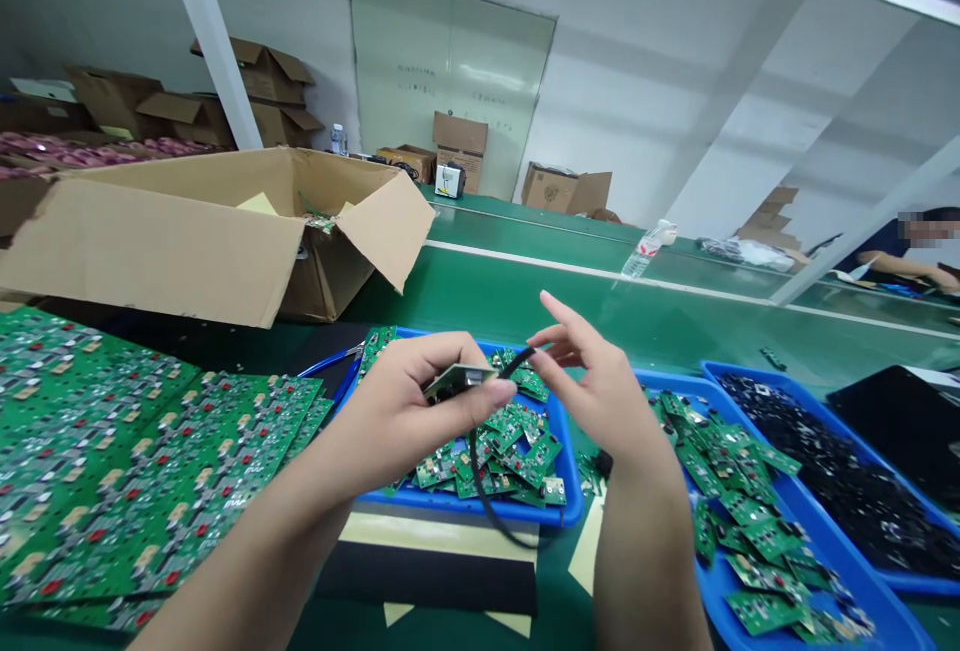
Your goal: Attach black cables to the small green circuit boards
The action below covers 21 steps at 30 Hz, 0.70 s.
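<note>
Green small circuit board (455, 381): frame centre, pinched in left hand (405, 411) above blue plastic tray (480, 511). Thin black cable (484, 476): end pinched by right hand (600, 391), other fingers spread.

green circuit boards (517, 446), blue trays (465, 508), black cable (484, 491), brown cardboard box (165, 236)
</note>
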Each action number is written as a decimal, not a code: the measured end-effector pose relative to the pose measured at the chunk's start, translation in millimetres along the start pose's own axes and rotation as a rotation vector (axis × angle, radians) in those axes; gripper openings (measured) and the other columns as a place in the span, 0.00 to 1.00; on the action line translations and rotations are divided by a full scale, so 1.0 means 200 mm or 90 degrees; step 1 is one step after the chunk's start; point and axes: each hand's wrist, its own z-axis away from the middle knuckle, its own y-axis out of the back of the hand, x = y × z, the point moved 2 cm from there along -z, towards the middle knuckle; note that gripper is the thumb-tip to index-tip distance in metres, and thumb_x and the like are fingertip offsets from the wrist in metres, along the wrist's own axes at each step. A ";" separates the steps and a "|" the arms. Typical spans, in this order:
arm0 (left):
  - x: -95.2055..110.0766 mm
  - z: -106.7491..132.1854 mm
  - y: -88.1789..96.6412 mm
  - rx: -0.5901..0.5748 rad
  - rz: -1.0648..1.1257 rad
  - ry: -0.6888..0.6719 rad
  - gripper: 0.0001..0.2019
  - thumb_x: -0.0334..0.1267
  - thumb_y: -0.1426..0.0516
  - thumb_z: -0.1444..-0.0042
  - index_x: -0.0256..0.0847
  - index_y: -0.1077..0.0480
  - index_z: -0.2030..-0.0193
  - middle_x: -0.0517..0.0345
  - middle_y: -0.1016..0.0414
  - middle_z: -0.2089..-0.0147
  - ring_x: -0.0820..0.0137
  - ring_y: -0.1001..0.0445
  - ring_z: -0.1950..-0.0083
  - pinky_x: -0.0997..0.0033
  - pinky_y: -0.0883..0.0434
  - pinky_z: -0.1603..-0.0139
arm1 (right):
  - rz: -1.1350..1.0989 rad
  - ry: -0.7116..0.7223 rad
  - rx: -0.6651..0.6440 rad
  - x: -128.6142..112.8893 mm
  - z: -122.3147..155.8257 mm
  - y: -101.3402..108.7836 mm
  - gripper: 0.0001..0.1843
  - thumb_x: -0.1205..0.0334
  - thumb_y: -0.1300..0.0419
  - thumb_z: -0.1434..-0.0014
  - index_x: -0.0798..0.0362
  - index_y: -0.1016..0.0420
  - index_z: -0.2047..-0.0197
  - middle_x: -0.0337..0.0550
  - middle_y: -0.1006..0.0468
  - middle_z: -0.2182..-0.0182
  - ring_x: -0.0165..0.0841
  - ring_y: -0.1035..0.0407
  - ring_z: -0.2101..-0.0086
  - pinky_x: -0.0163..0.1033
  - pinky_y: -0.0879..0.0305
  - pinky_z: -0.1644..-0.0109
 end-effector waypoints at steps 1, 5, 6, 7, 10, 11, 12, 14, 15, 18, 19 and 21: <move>0.00 0.00 0.00 0.020 0.002 0.007 0.11 0.37 0.42 0.44 0.38 0.36 0.76 0.66 0.40 0.78 0.77 0.43 0.77 0.77 0.43 0.76 | -0.058 -0.002 0.006 0.00 0.00 0.00 0.23 0.59 0.41 0.41 0.49 0.30 0.42 0.43 0.22 0.65 0.33 0.28 0.69 0.42 0.27 0.63; -0.03 -0.03 -0.01 0.046 0.011 0.036 0.11 0.41 0.44 0.42 0.38 0.33 0.73 0.65 0.39 0.79 0.77 0.41 0.78 0.77 0.43 0.78 | -0.244 0.002 0.007 -0.04 0.00 -0.03 0.07 0.63 0.38 0.43 0.50 0.22 0.61 0.41 0.21 0.66 0.31 0.26 0.67 0.38 0.27 0.63; -0.03 -0.03 -0.02 0.047 0.015 0.039 0.12 0.42 0.44 0.42 0.38 0.33 0.73 0.65 0.39 0.79 0.77 0.41 0.78 0.77 0.43 0.78 | -0.266 0.007 0.013 -0.06 0.01 -0.04 0.04 0.63 0.37 0.44 0.50 0.22 0.63 0.41 0.21 0.67 0.31 0.27 0.67 0.37 0.28 0.64; -0.04 -0.04 -0.02 0.048 0.018 0.040 0.12 0.42 0.44 0.42 0.38 0.32 0.72 0.65 0.39 0.79 0.77 0.41 0.78 0.77 0.43 0.78 | -0.283 0.012 0.022 -0.07 0.01 -0.06 0.03 0.64 0.37 0.44 0.50 0.23 0.65 0.40 0.21 0.68 0.31 0.27 0.68 0.36 0.28 0.64; -0.04 -0.04 -0.03 0.045 0.041 0.038 0.11 0.41 0.45 0.41 0.38 0.32 0.72 0.66 0.39 0.80 0.77 0.41 0.77 0.78 0.42 0.77 | -0.318 0.029 0.054 -0.09 0.02 -0.10 0.02 0.66 0.37 0.45 0.50 0.24 0.67 0.38 0.23 0.69 0.29 0.29 0.68 0.34 0.29 0.65; -0.04 -0.04 -0.04 0.041 0.050 0.040 0.11 0.41 0.45 0.41 0.38 0.32 0.71 0.66 0.39 0.80 0.77 0.40 0.77 0.78 0.42 0.77 | -0.324 0.036 0.067 -0.10 0.02 -0.11 0.03 0.67 0.37 0.45 0.50 0.24 0.67 0.38 0.24 0.69 0.29 0.29 0.68 0.34 0.30 0.65; -0.04 -0.04 -0.04 0.034 0.062 0.045 0.10 0.42 0.45 0.41 0.38 0.31 0.69 0.66 0.38 0.79 0.77 0.40 0.77 0.78 0.41 0.76 | -0.325 0.043 0.083 -0.09 0.01 -0.12 0.03 0.68 0.38 0.44 0.50 0.25 0.68 0.38 0.24 0.69 0.29 0.29 0.68 0.34 0.30 0.65; -0.05 -0.03 -0.05 0.015 0.089 0.062 0.09 0.42 0.44 0.41 0.38 0.30 0.63 0.66 0.38 0.78 0.77 0.40 0.77 0.79 0.41 0.77 | -0.317 0.052 0.113 -0.08 0.01 -0.13 0.03 0.68 0.39 0.43 0.50 0.26 0.68 0.38 0.25 0.69 0.29 0.30 0.68 0.34 0.30 0.65; -0.06 -0.03 -0.06 0.005 0.105 0.074 0.10 0.43 0.44 0.41 0.38 0.30 0.59 0.66 0.39 0.78 0.77 0.40 0.77 0.79 0.42 0.77 | -0.314 0.053 0.124 -0.08 0.01 -0.13 0.03 0.67 0.40 0.43 0.51 0.26 0.68 0.38 0.26 0.69 0.29 0.30 0.68 0.34 0.31 0.65; -0.08 -0.03 -0.06 -0.006 0.163 0.107 0.16 0.46 0.43 0.41 0.39 0.31 0.52 0.67 0.42 0.78 0.78 0.42 0.77 0.81 0.43 0.79 | -0.325 0.055 0.174 -0.06 0.00 -0.11 0.03 0.67 0.41 0.41 0.51 0.27 0.66 0.38 0.25 0.68 0.29 0.29 0.67 0.35 0.30 0.63; -0.08 -0.03 -0.06 -0.001 0.191 0.115 0.17 0.47 0.43 0.41 0.40 0.32 0.50 0.68 0.42 0.77 0.79 0.42 0.77 0.82 0.42 0.79 | -0.327 0.064 0.199 -0.06 0.00 -0.10 0.03 0.67 0.42 0.41 0.50 0.28 0.65 0.39 0.24 0.67 0.29 0.29 0.67 0.35 0.30 0.62; -0.09 -0.03 -0.05 0.002 0.272 0.134 0.18 0.48 0.44 0.40 0.41 0.34 0.48 0.67 0.42 0.76 0.79 0.42 0.77 0.83 0.41 0.81 | -0.293 0.091 0.236 -0.06 0.01 -0.07 0.04 0.68 0.44 0.40 0.50 0.29 0.63 0.39 0.24 0.66 0.30 0.28 0.65 0.37 0.30 0.61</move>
